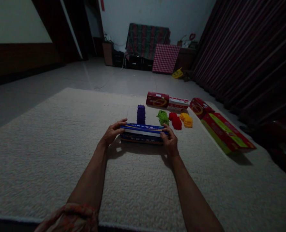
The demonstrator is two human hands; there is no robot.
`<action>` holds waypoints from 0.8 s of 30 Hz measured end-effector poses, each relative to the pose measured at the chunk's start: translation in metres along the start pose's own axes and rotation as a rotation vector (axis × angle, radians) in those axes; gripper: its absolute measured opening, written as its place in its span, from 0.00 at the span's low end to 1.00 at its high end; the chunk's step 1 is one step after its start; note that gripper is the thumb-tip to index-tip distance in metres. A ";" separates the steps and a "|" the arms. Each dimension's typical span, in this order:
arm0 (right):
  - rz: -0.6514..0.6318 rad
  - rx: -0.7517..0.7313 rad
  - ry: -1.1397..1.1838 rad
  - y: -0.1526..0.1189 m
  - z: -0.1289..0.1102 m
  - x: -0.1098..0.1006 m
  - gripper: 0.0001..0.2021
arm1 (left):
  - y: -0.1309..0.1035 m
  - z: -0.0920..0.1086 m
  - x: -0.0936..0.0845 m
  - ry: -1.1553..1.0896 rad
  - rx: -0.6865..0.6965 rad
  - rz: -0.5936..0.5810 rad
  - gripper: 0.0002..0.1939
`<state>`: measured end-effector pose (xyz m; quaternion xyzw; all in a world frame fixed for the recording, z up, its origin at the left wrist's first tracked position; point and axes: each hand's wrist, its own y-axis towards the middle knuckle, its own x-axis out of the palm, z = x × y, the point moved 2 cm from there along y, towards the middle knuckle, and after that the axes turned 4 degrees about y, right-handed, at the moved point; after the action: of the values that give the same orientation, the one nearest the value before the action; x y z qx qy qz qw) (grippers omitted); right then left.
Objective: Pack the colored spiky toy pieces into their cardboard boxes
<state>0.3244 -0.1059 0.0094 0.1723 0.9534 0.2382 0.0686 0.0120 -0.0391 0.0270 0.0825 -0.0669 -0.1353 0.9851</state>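
A long blue box (143, 129) with printed lettering and a pale stripe along its side is in front of me on the quilted mat. What lies beneath its stripe is a darker blue printed part (141, 139); whether that is a second box I cannot tell. My left hand (112, 132) grips the left end, fingers over the top edge. On the right end, my right hand (170, 139) is closed with its thumb on the near side. Just behind the box is a purple knobbly block (141, 113). Green pieces (163, 117), red pieces (175, 121) and yellow pieces (186, 120) lie in clumps behind my right hand.
A red box (157, 99) and a white-and-red box (178, 103) stand at the mat's far side. Another red box (200, 108) and a long red-and-green box (226, 132) line the right. The cream mat (48, 145) covers the floor; a dark curtain (241, 58) hangs at right.
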 end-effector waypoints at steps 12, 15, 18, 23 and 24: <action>-0.070 0.086 0.098 0.002 -0.001 -0.009 0.15 | 0.000 -0.002 -0.002 0.015 0.002 0.016 0.14; -0.065 0.082 0.097 0.003 0.000 -0.009 0.15 | 0.000 -0.002 -0.003 0.022 0.008 -0.013 0.14; -0.075 0.074 0.099 0.002 0.001 -0.009 0.15 | 0.000 -0.002 -0.005 0.024 0.007 -0.050 0.13; -0.074 0.073 0.105 0.002 0.002 -0.010 0.15 | 0.000 -0.003 -0.006 0.025 -0.008 -0.058 0.14; -0.071 0.076 0.103 0.001 0.002 -0.010 0.14 | 0.000 -0.003 -0.006 0.026 -0.013 -0.056 0.14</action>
<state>0.3350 -0.1074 0.0085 0.1285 0.9694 0.2080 0.0215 0.0069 -0.0370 0.0237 0.0797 -0.0508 -0.1619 0.9823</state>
